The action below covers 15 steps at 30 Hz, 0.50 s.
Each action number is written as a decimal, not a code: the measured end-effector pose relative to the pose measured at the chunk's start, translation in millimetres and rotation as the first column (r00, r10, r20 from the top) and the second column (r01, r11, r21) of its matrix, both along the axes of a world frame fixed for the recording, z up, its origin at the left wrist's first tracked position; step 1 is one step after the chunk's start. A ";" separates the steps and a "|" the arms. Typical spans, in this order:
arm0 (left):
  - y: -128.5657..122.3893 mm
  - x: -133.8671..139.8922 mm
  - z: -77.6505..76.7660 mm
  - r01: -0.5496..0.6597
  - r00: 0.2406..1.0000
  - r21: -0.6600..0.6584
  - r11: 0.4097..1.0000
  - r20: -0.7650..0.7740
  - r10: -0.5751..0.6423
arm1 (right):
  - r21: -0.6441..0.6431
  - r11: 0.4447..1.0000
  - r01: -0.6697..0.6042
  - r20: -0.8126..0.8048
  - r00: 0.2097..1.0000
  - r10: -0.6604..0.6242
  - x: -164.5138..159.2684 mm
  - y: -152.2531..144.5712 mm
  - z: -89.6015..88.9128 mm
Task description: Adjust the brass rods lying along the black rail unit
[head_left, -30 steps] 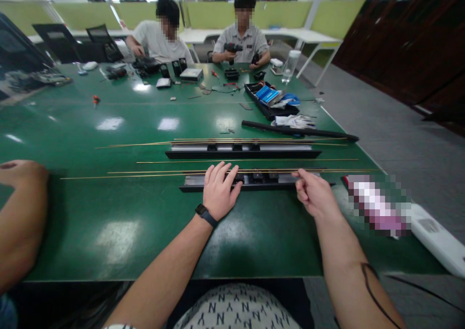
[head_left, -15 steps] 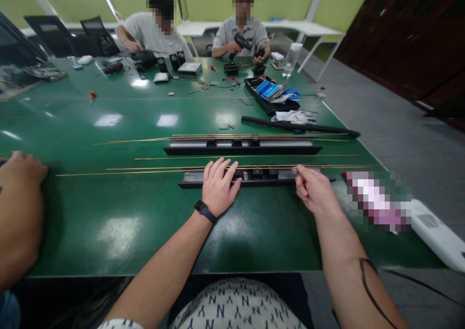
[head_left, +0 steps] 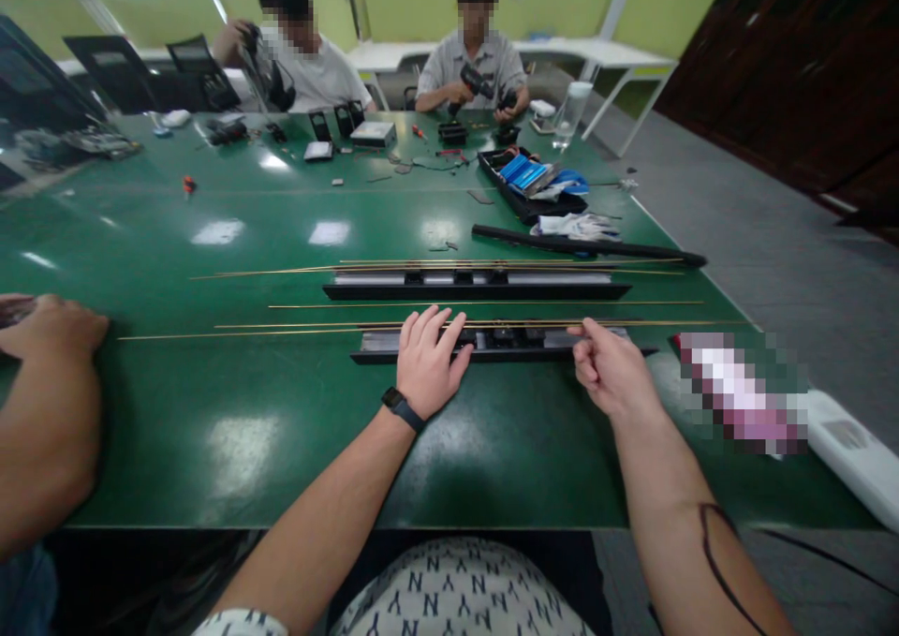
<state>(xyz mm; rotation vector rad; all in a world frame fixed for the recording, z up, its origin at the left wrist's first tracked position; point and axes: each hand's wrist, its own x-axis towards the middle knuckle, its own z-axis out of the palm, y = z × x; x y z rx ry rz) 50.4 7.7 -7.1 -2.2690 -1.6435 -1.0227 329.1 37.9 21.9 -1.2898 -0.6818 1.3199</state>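
Observation:
My left hand (head_left: 430,362) lies with fingers spread over the thin gold-coloured rods (head_left: 309,330) and the nearer black-and-silver rail (head_left: 379,344). The rods run lengthwise along this rail and stick out past both its ends. By the rail's right part is my right hand (head_left: 610,366), its fingers curled and its index fingertip at the rods. Whatever its fingers hold, if anything, is hidden. Behind lies a second rail (head_left: 478,291) with more gold rods along it, and a single gold rod (head_left: 337,306) rests between the two rails.
Another person's hand (head_left: 60,327) rests at the left. Across the green table (head_left: 245,214), one person holds a power drill (head_left: 476,81). A black tray (head_left: 523,200), gloves (head_left: 576,228) and a long black bar (head_left: 590,244) lie behind the rails. A white device (head_left: 853,453) is at right.
The whole view has shifted slightly, while my hands keep about the same place on the rail and rods. The person at the far left has raised an arm, lifting a dark object.

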 end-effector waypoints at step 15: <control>-1.3 -0.2 2.8 -0.016 1.000 -0.018 1.000 -0.002 0.016 | -0.017 1.000 -0.013 0.027 1.000 0.014 -0.4 0.4 0.2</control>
